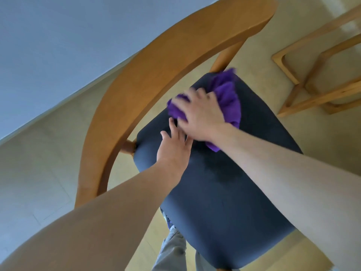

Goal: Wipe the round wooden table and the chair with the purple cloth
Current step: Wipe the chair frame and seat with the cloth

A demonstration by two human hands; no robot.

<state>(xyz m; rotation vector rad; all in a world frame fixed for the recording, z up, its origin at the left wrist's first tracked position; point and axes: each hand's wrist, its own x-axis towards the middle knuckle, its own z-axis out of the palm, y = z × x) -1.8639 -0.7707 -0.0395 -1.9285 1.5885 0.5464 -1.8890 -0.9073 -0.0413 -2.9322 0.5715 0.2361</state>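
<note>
The chair has a dark blue padded seat (pixel 224 192) and a curved wooden backrest (pixel 156 75) arching over its far left side. A crumpled purple cloth (pixel 228 98) lies on the far part of the seat. My right hand (pixel 199 112) presses flat on the cloth, fingers spread over it and blurred by motion. My left hand (pixel 173 147) rests open on the seat just left of the cloth, its fingertips close to the right hand. The round wooden table is not in view.
A light wooden frame (pixel 312 75) of another piece of furniture stands on the pale floor at the upper right. A grey-blue wall (pixel 58 45) runs along the upper left. My trouser leg (pixel 172 251) shows below the seat.
</note>
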